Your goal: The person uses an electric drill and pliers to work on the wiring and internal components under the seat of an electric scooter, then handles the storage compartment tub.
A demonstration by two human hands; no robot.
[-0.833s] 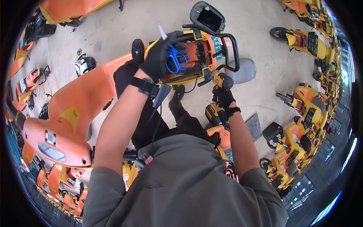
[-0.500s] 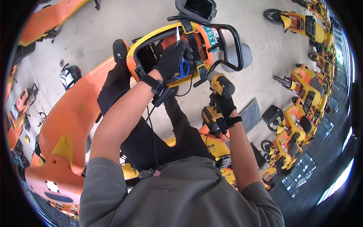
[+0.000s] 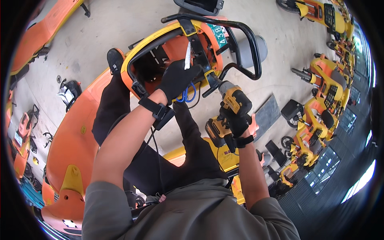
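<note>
My left hand point(image 3: 180, 79), in a black glove, is closed around a pair of scissors. Their blue handles point(image 3: 188, 94) hang below the palm, and the pale blades point(image 3: 187, 57) point up past the fingers. It is over the near side of the open compartment point(image 3: 154, 64) of an orange and yellow scooter. My gloved right hand point(image 3: 236, 121) grips the handle of a yellow and black cordless impact driver point(image 3: 236, 100). The driver's nose is close to the lower bracket of the scooter's black tube rack point(image 3: 254, 52); whether they touch I cannot tell.
A grey-black bin-like part point(image 3: 202, 5) lies on the floor beyond the scooter. A grey rounded piece point(image 3: 256, 52) is behind the rack. The scooter's orange body point(image 3: 74, 140) runs along my left. Rows of yellow scooters point(image 3: 320, 100) stand at right, near a dark flat mat point(image 3: 266, 116).
My view has shifted, so the scooter appears farther left. My left hand with the scissors has drawn back toward the compartment's near edge. The impact driver stays near the rack bracket.
</note>
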